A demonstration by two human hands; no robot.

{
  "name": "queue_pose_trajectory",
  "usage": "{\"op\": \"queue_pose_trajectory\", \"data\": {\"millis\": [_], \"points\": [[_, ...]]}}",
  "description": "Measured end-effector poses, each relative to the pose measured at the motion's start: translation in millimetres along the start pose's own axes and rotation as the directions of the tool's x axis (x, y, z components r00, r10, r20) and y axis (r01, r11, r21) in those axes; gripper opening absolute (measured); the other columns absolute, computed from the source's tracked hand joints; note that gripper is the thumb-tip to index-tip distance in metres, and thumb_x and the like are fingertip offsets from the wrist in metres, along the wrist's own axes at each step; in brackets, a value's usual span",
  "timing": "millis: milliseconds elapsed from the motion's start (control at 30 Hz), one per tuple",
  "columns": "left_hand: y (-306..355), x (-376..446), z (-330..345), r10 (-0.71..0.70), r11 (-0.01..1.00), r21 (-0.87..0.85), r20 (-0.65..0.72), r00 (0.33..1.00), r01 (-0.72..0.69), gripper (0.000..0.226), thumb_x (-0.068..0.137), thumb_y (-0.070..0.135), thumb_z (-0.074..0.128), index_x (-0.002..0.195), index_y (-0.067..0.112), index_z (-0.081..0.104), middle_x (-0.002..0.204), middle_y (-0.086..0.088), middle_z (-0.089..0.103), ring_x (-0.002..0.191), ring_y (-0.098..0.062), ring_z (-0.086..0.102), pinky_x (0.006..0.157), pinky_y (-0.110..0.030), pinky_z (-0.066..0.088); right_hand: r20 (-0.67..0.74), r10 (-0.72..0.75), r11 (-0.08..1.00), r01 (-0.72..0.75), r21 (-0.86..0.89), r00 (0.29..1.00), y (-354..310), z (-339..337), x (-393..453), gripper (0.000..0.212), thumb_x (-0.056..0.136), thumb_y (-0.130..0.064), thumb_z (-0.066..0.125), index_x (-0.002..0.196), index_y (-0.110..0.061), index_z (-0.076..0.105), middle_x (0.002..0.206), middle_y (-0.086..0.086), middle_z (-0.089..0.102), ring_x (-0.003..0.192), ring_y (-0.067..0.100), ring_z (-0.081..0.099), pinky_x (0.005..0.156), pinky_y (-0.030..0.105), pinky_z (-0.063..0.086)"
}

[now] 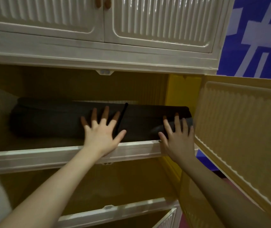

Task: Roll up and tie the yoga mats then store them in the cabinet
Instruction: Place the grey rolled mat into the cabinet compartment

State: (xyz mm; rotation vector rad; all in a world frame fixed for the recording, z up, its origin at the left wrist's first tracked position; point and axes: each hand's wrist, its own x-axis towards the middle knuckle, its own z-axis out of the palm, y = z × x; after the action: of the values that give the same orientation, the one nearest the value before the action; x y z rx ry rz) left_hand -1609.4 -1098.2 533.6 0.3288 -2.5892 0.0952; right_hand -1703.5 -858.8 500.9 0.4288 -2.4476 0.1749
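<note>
Inside the cream ribbed plastic cabinet (98, 51), my left hand (101, 134) and right hand (176, 137), fingers spread flat, gripping nothing, pressed the rolled, strap-tied black yoga mat (57, 119) deeper onto its shelf.

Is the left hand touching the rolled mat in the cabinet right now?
Touching. The head view shows the left hand spread flat, its straight fingers lying on the rolled mat beside the black strap.
</note>
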Motion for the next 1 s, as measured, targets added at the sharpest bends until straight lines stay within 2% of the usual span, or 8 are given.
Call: {"op": "queue_pose_trajectory", "data": {"millis": [100,233,300,400,567,667,800,1000], "points": [[-37,0,1,-0.054,0.999,0.011,0.097,0.994,0.053,0.069,0.086,0.074,0.012,0.146,0.047,-0.010,0.158,0.003,-0.017,0.143,-0.037,-0.015,0.111,-0.065,-0.004,0.009,0.039,0.995,-0.039,0.091,0.999,-18,0,-6,0.073,0.089,-0.062,0.010,0.149,-0.026,0.029,0.157,0.018,0.020,0.143,0.042,0.017,0.109,0.064,0.016],[-45,0,5,-0.022,1.000,-0.019,0.115,0.993,0.024,0.071,0.083,0.077,0.010,0.145,0.048,-0.009,0.158,0.005,-0.015,0.143,-0.037,-0.012,0.113,-0.062,0.001,0.013,-0.009,0.996,0.007,0.086,1.000,-43,1,-11,0.075,0.083,-0.065,-0.006,0.151,-0.037,0.011,0.161,0.003,-0.004,0.146,0.032,-0.007,0.110,0.064,-0.002],[-44,-3,2,-0.019,0.999,-0.029,0.109,0.994,0.023,0.070,0.084,0.076,0.010,0.146,0.048,-0.005,0.159,0.005,-0.012,0.144,-0.037,-0.010,0.112,-0.063,0.000,0.029,-0.053,0.994,0.050,0.096,0.998,-65,0,-11,0.071,0.084,-0.066,-0.005,0.150,-0.042,0.006,0.160,-0.002,-0.008,0.145,0.030,-0.014,0.109,0.065,-0.004],[-47,-13,-1,-0.017,1.000,-0.025,0.092,0.996,0.019,0.070,0.084,0.076,0.011,0.147,0.048,-0.004,0.159,0.005,-0.011,0.144,-0.036,-0.009,0.111,-0.064,-0.005,0.074,-0.018,0.989,0.007,0.149,0.997,-89,2,-9,0.070,0.085,-0.069,0.004,0.150,-0.043,0.003,0.161,0.000,-0.008,0.145,0.033,-0.015,0.108,0.067,-0.001],[-53,-4,3,-0.009,1.000,-0.018,0.141,0.990,0.012,0.072,0.085,0.076,0.010,0.148,0.044,-0.003,0.158,0.009,-0.012,0.145,-0.030,-0.010,0.109,-0.065,-0.010,0.104,-0.080,0.981,0.060,0.185,0.991,-79,3,5,0.079,0.079,-0.074,0.008,0.149,-0.039,0.022,0.161,0.003,0.001,0.144,0.035,-0.012,0.108,0.068,-0.003],[-51,13,6,-0.023,0.997,-0.064,0.219,0.975,0.038,0.072,0.086,0.075,0.009,0.148,0.042,-0.007,0.158,0.008,-0.015,0.144,-0.029,-0.015,0.109,-0.065,-0.008,0.143,-0.150,0.982,0.131,0.138,0.978,-68,3,18,0.085,0.073,-0.078,-0.001,0.149,-0.043,0.014,0.161,0.000,0.000,0.145,0.032,-0.012,0.109,0.068,-0.003],[-45,24,8,-0.052,0.990,-0.113,0.259,0.965,0.084,0.073,0.086,0.075,0.012,0.148,0.042,-0.007,0.158,0.008,-0.015,0.144,-0.030,-0.016,0.110,-0.066,-0.005,0.192,-0.150,0.982,0.124,0.140,0.970,-64,2,25,0.070,0.087,-0.075,0.015,0.149,-0.041,0.019,0.160,0.002,0.009,0.147,0.031,-0.004,0.111,0.068,-0.002],[-46,-15,15,-0.051,0.996,-0.063,0.148,0.988,0.061,0.074,0.084,0.077,0.008,0.149,0.042,-0.001,0.158,0.007,-0.013,0.145,-0.032,-0.010,0.110,-0.064,-0.007,0.117,-0.140,0.990,0.134,0.050,0.983,-73,7,-5,0.091,0.072,-0.079,-0.017,0.151,-0.041,0.009,0.159,0.002,0.016,0.145,0.035,0.004,0.108,0.068,0.002]]}}
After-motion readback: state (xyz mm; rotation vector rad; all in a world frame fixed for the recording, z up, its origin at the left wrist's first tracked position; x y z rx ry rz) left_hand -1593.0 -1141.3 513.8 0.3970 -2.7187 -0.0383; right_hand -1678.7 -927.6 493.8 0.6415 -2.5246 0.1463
